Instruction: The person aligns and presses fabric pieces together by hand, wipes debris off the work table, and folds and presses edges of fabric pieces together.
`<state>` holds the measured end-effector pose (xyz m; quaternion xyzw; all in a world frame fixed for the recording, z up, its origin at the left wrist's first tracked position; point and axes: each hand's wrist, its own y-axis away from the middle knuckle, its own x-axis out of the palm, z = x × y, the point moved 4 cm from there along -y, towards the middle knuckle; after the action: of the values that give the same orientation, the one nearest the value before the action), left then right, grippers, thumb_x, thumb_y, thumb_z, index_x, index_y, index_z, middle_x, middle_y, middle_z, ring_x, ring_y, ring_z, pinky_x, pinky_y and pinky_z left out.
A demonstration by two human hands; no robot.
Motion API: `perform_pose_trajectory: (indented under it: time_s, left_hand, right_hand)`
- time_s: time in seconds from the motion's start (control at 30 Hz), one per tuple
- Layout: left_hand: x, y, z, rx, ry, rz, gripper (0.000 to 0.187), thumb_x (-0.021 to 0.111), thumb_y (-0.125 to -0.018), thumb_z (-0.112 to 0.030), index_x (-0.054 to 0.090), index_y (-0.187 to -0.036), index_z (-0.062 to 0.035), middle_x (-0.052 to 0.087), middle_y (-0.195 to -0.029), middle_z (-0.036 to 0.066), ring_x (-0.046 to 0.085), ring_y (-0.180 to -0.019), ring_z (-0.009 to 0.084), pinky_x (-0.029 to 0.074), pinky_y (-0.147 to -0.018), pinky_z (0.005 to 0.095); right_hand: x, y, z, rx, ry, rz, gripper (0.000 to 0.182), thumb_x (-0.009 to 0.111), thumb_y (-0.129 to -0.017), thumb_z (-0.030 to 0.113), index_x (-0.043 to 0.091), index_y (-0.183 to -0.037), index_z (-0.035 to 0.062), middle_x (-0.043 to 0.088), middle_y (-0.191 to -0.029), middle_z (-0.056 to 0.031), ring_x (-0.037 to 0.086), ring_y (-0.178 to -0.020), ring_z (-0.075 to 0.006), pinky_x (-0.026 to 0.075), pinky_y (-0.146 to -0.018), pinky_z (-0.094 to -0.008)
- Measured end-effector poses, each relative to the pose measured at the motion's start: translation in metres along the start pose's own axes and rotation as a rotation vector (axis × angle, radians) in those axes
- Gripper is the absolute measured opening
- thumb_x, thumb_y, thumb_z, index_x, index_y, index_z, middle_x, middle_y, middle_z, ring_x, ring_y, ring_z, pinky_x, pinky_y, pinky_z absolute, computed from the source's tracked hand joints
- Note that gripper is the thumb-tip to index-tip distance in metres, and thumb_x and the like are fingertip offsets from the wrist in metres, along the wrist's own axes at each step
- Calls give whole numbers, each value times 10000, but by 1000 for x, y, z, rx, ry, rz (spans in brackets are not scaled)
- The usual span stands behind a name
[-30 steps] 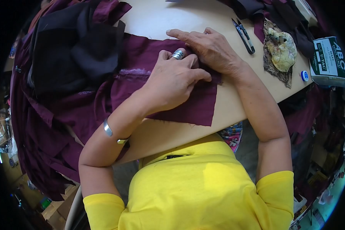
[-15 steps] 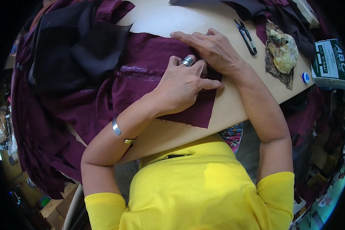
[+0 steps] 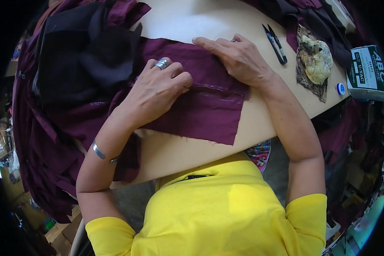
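A maroon fabric piece point(image 3: 200, 106) lies flat on the table with a seam across its middle, whitish marks showing along it. Over the left part of that seam is my left hand point(image 3: 160, 87), its ringed fingers curled and bent down to the cloth; the fingertips are hidden, so what they hold, if anything, does not show. My right hand point(image 3: 241, 62) rests on the fabric's upper right edge, index finger stretched out to the left. Thread snips point(image 3: 276, 45) lie just right of that hand.
Black cloth point(image 3: 85, 55) and bunched maroon fabric point(image 3: 42, 141) cover the left side. To the right are a pale lumpy object point(image 3: 318, 62) on a ragged dark mat, a small blue-and-white round item point(image 3: 340, 88) and a green ABC box point(image 3: 368, 72). The table edge point(image 3: 183, 164) runs near my body.
My left hand has slid left along the seam, away from my right hand, uncovering the seam's right part. My right hand stays nearly in place on the fabric's upper edge.
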<state>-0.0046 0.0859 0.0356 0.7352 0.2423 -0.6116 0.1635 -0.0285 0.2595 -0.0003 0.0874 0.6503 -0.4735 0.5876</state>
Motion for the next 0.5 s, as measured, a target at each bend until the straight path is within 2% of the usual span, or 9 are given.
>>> perform_pose_trajectory:
  time_s: [0.07, 0.2, 0.3, 0.5]
  left_hand:
    - [-4, 5, 3, 43, -17, -65, 31, 558, -811, -115, 542, -838, -117, 520, -828, 37, 499, -813, 219, 362, -735, 344]
    - [-4, 13, 17, 34, -15, -35, 71, 541, -800, -99, 538, -869, -117, 507, -843, 40, 490, -825, 215, 377, -739, 345]
    - [-3, 14, 16, 128, -165, -15, 103, 539, -780, -105, 528, -882, -112, 491, -830, 41, 488, -820, 211, 391, -740, 335]
    - [-2, 14, 16, 236, -233, -10, 160, 543, -768, -95, 532, -928, -94, 502, -824, 32, 482, -788, 206, 412, -708, 316]
  right_hand:
    - [-1, 1, -1, -2, 1, -15, 453, 507, -852, 81, 480, -1283, 217, 579, -718, -2, 535, -592, -165, 403, -615, -284]
    - [-3, -1, -1, 17, -8, 32, 459, 512, -848, 69, 481, -1282, 216, 591, -736, 0, 542, -602, -166, 405, -624, -286]
    - [-2, -1, 0, 21, -6, 34, 460, 512, -846, 63, 482, -1280, 210, 607, -770, -4, 555, -620, -167, 407, -624, -289]
    - [-4, 0, 0, 22, -8, 35, 459, 521, -844, 58, 486, -1278, 203, 628, -817, -6, 569, -639, -158, 405, -610, -283]
